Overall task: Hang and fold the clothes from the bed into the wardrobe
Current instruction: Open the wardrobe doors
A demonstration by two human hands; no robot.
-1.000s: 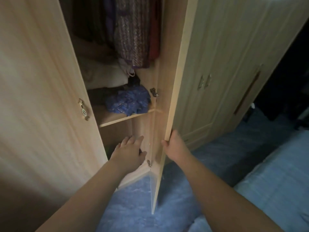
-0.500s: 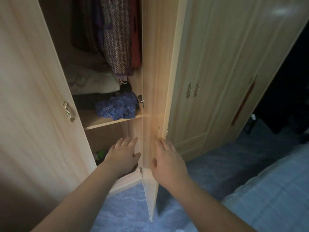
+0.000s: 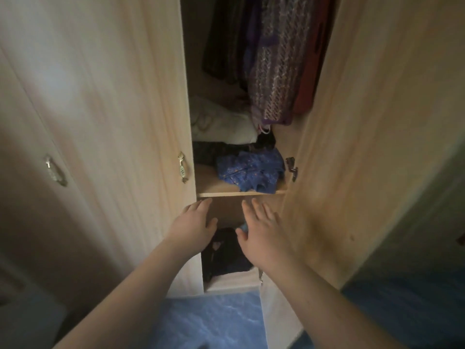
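The wardrobe (image 3: 125, 122) of light wood stands open in front of me. Hanging clothes (image 3: 274, 59), one knitted purple and one red, fill its top. On the shelf (image 3: 241, 193) lie a crumpled blue garment (image 3: 251, 172), a dark one and a white bundle (image 3: 221, 124). Dark clothes (image 3: 224, 255) lie in the bottom compartment. My left hand (image 3: 195, 222) reaches under the shelf, fingers straight, holding nothing. My right hand (image 3: 261, 227) is spread flat beside it, just left of the open right door (image 3: 352, 147), holding nothing.
The shut left door carries a metal handle (image 3: 182, 167); another handle (image 3: 54, 172) is further left. A hinge (image 3: 292, 167) sits on the right door's inner edge. Blue floor (image 3: 214, 321) lies below.
The right door has swung further open. My right hand left its edge and moved into the opening. The view turned left, so the bed and the other doors went out of sight.
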